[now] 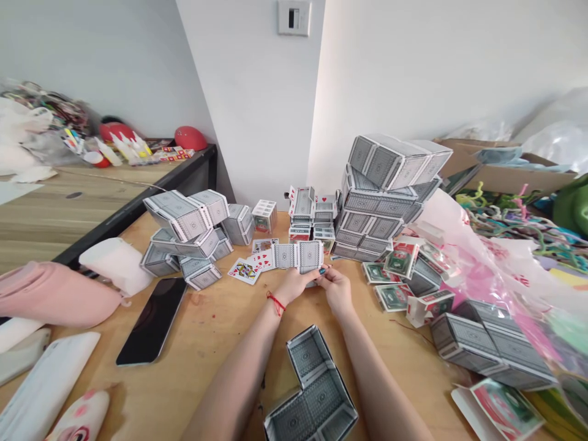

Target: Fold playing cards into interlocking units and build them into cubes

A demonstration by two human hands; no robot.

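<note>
Head view: the card piece point(297, 255) sat above the desk point(206, 343) before stacked blocks point(367, 236) — long axis left-to-right, patterned backs toward the wearer. Grip: left hand point(294, 285) and right hand point(337, 291) clamped its near right edge. Cardboard box point(537, 176) held pale-blue material point(498, 154).

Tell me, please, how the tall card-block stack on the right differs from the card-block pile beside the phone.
The stack rises higher than the pile. The stack's lower blocks sit close together; the pile's bottom blocks splay apart. Both are grey-patterned and built of several blocks.
</note>
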